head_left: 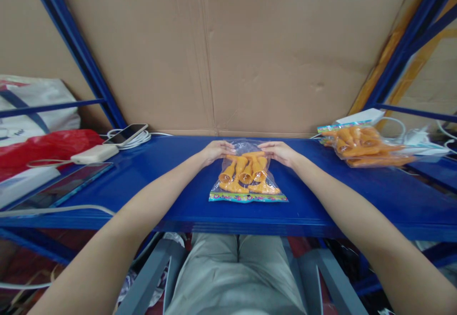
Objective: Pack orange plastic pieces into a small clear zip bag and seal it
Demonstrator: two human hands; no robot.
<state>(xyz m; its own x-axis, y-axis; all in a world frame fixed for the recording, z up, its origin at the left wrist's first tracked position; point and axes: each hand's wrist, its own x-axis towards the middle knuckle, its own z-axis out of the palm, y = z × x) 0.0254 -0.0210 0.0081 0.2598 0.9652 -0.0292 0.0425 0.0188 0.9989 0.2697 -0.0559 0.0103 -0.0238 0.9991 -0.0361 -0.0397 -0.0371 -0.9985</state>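
A clear plastic bag of orange toy parts (pixel 247 176) lies flat on the blue shelf (pixel 171 181) in front of me, its coloured printed strip toward me. My left hand (pixel 214 151) rests on the bag's far left corner with fingers pressed together on the plastic. My right hand (pixel 278 152) does the same at the far right corner. Both hands pinch the bag's far edge.
A stack of filled bags of orange parts (pixel 360 144) lies at the right with white boxes and cables behind. At the left are a phone (pixel 125 134), a white power bank (pixel 94 153), a tablet (pixel 60 187) and a red bag (pixel 46 146). Cardboard (pixel 228 53) backs the shelf.
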